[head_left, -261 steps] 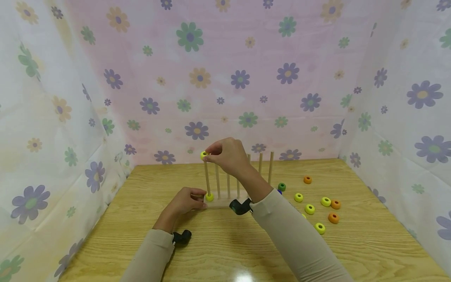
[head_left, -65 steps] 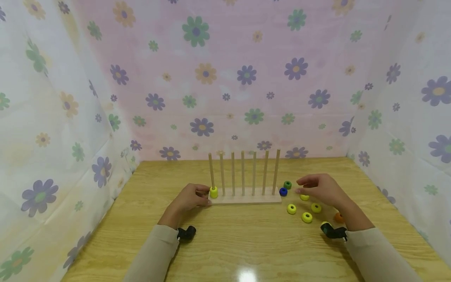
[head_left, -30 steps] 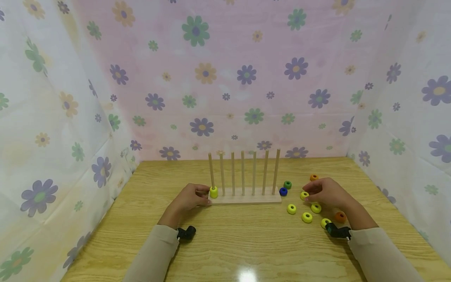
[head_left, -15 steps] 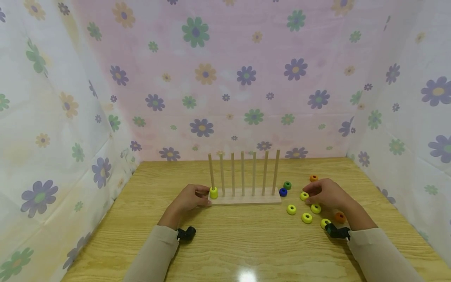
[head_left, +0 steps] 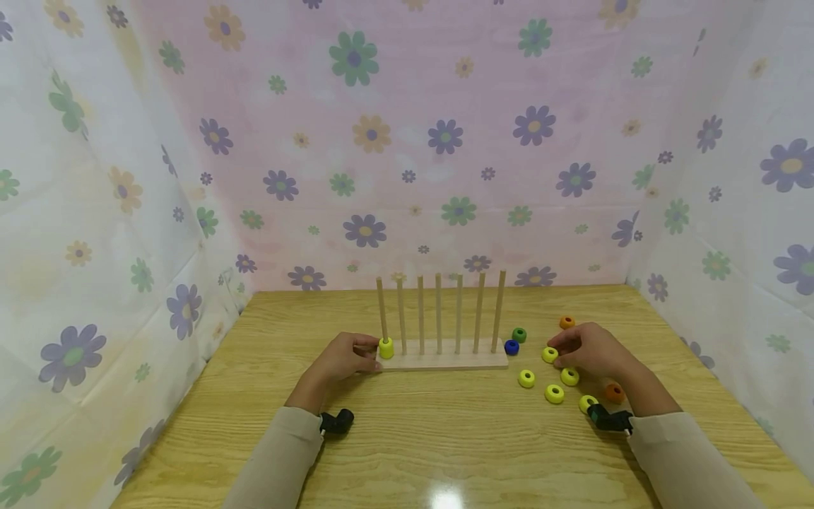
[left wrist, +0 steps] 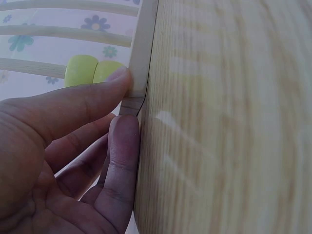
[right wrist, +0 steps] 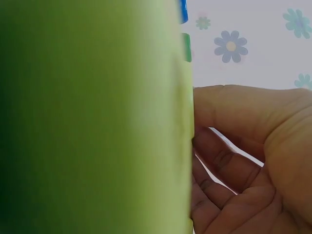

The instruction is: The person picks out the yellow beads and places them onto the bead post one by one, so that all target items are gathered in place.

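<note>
In the head view my left hand (head_left: 340,357) holds the left end of a wooden peg stand (head_left: 441,360). The left wrist view shows the thumb on the stand's base (left wrist: 142,53) and the other fingers at its end. Two stacked yellow beads (left wrist: 80,72) sit low on the leftmost peg, right beside my thumb. My right hand (head_left: 594,351) is low over the table on the right, thumb and forefinger on either side of a yellow bead (head_left: 550,355). Out-of-focus yellow-green fills much of the right wrist view and hides these fingertips.
Upright pegs (head_left: 458,311) line the stand; those right of the leftmost are bare. By its right end lie a green bead (head_left: 519,335) and a blue bead (head_left: 511,347). Several yellow beads (head_left: 555,394) and two orange beads (head_left: 567,322) surround my right hand. Flowered cloth (head_left: 407,141) encloses the table.
Earlier my right hand held a yellow bead atop the leftmost peg; that peg now carries two beads. The right hand moved to the beads at right and has barely moved since. The left hand stayed put.
</note>
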The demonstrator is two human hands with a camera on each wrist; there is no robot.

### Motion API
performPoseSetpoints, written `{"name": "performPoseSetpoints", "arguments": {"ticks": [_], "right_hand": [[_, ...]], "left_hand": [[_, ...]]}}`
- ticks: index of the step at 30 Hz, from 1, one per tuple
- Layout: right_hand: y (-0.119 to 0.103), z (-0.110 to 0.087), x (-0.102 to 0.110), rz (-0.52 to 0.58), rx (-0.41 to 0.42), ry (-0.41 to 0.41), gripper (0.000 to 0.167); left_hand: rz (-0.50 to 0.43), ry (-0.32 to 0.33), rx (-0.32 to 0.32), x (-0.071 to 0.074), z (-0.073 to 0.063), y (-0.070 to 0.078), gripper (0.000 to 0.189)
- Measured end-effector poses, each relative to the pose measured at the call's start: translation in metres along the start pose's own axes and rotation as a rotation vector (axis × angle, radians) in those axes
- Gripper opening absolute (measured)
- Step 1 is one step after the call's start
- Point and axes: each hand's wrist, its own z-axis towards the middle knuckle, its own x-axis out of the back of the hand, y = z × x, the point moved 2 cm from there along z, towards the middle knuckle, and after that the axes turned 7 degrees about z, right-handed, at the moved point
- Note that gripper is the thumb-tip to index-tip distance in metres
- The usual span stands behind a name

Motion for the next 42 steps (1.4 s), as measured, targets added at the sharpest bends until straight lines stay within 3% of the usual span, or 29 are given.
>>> {"name": "performPoseSetpoints", "arguments": {"ticks": [13,30,42], "right_hand": [[-0.002,0.0,0.001,-0.047,0.011,0.013,0.032],[-0.003,-0.001,0.002,-0.056,-0.045,0.058,0.031],[-0.025,0.0,0.011,-0.046,0.009,0.085,0.026]], "left_hand": [[-0.011,0.001,0.011,-0.001,-0.003,0.004,0.054],[-0.005,-0.001,0.013,-0.002,-0.001,0.002,0.055],[0.005,0.0,0.011,0.0,-0.001,0.002,0.054]]}}
